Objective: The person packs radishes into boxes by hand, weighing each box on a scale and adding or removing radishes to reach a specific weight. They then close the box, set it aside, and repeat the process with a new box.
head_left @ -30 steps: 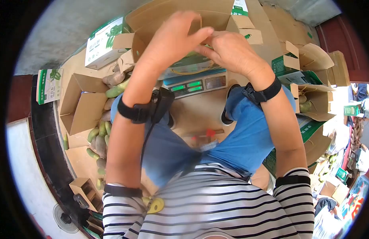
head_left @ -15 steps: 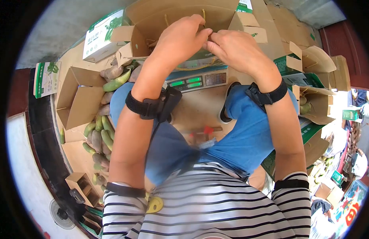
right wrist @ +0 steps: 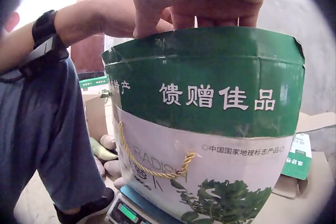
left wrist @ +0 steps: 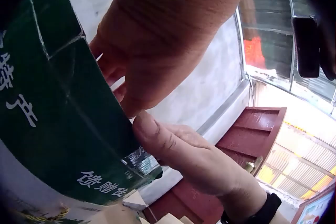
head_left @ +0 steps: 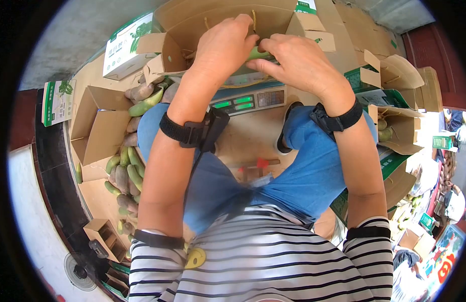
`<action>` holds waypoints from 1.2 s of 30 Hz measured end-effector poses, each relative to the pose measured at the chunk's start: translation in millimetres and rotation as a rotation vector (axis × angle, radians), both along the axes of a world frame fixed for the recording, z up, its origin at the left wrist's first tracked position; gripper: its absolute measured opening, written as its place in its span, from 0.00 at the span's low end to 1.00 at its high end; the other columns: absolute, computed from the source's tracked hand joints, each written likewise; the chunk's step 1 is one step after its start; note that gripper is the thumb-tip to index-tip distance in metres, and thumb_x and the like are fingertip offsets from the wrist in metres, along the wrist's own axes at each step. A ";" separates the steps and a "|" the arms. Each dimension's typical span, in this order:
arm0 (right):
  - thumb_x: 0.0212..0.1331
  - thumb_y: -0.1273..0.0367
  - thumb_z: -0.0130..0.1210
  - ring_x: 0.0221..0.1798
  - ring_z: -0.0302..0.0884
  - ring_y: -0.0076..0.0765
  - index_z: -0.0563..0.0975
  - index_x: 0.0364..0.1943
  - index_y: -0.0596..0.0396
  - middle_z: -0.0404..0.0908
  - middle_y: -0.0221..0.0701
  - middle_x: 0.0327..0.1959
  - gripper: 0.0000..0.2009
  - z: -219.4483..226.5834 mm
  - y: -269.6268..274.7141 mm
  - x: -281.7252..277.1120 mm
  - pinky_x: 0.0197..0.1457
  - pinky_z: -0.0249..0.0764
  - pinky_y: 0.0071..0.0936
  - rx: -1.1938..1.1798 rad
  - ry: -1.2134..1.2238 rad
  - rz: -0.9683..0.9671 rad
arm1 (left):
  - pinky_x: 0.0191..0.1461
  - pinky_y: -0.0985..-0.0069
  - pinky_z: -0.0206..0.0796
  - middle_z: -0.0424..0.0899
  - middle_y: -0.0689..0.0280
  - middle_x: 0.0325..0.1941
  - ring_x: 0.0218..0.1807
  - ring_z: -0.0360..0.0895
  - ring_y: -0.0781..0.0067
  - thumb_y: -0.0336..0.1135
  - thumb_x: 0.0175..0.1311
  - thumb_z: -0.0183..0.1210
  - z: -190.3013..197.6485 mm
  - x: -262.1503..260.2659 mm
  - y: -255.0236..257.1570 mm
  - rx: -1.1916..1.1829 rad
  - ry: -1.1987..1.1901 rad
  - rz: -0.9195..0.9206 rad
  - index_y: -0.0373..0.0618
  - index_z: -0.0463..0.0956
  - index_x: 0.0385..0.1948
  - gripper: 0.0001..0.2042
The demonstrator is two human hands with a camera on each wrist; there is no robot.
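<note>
A green-and-white radish carton (right wrist: 210,92) with a twisted rope handle (right wrist: 157,169) stands on a digital scale (head_left: 245,104) with lit green displays. Both hands meet over its open top. Between them shows a green radish (head_left: 257,53), partly covered by the fingers. My right hand (head_left: 299,63) holds it, thumb below and fingers above; in the right wrist view its fingers dip behind the front wall. My left hand (head_left: 224,46) is beside the radish, thumb tip close to it; most of its fingers are hidden, and whether it grips the radish I cannot tell.
Loose radishes (head_left: 123,176) lie on the floor at left, near an open brown carton (head_left: 104,128). A white-and-green carton (head_left: 127,46) stands behind. More open cartons (head_left: 389,126) are at right. Between the feet lies a blurred tool with a red part (head_left: 262,163).
The hands have parted slightly, and a green radish now shows between them. Since a second ago the left forearm has shifted a little right in view.
</note>
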State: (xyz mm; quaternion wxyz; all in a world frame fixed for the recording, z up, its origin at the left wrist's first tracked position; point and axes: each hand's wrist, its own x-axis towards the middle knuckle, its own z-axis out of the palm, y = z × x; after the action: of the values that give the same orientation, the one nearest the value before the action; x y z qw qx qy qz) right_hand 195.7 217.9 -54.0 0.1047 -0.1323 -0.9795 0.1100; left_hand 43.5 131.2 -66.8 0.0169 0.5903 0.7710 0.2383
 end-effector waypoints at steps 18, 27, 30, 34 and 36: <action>0.57 0.50 0.54 0.37 0.79 0.47 0.81 0.35 0.56 0.80 0.39 0.31 0.21 -3.9 0.8 -1.0 0.40 0.76 0.42 0.014 -0.023 0.011 | 0.51 0.58 0.69 0.79 0.50 0.46 0.49 0.76 0.47 0.37 0.61 0.54 1.0 6.2 0.6 -0.149 0.045 -0.019 0.40 0.73 0.48 0.16; 0.56 0.51 0.55 0.37 0.80 0.48 0.81 0.34 0.57 0.81 0.39 0.30 0.21 -3.8 0.0 -1.7 0.40 0.76 0.42 0.024 -0.039 0.001 | 0.49 0.58 0.69 0.80 0.50 0.45 0.48 0.76 0.47 0.36 0.61 0.54 -2.8 5.8 1.8 -0.110 0.053 -0.042 0.40 0.74 0.46 0.15; 0.56 0.51 0.55 0.36 0.80 0.48 0.81 0.33 0.57 0.81 0.40 0.30 0.21 -5.2 0.6 -1.9 0.39 0.76 0.42 0.029 -0.038 0.004 | 0.49 0.58 0.69 0.80 0.50 0.44 0.48 0.76 0.47 0.37 0.61 0.54 -3.4 5.4 2.4 -0.118 0.062 -0.045 0.41 0.74 0.46 0.14; 0.56 0.51 0.55 0.36 0.80 0.48 0.81 0.32 0.57 0.81 0.40 0.29 0.20 -7.6 1.0 -1.9 0.39 0.76 0.42 0.031 -0.021 0.007 | 0.44 0.58 0.71 0.80 0.51 0.38 0.42 0.78 0.48 0.37 0.59 0.55 -7.2 5.0 1.6 -0.031 0.084 -0.069 0.38 0.74 0.34 0.11; 0.57 0.51 0.55 0.36 0.80 0.49 0.81 0.32 0.57 0.81 0.40 0.29 0.20 -8.2 1.4 -2.2 0.39 0.76 0.43 0.034 -0.018 0.008 | 0.44 0.58 0.71 0.80 0.51 0.38 0.42 0.78 0.48 0.37 0.59 0.55 -7.6 4.9 1.7 -0.019 0.086 -0.072 0.38 0.74 0.34 0.11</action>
State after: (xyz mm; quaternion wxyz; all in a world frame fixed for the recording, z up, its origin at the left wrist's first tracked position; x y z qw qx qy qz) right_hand 193.5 219.3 -62.2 0.0979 -0.1276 -0.9826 0.0926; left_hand 48.3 132.9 -74.4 -0.0021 0.6271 0.7516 0.2047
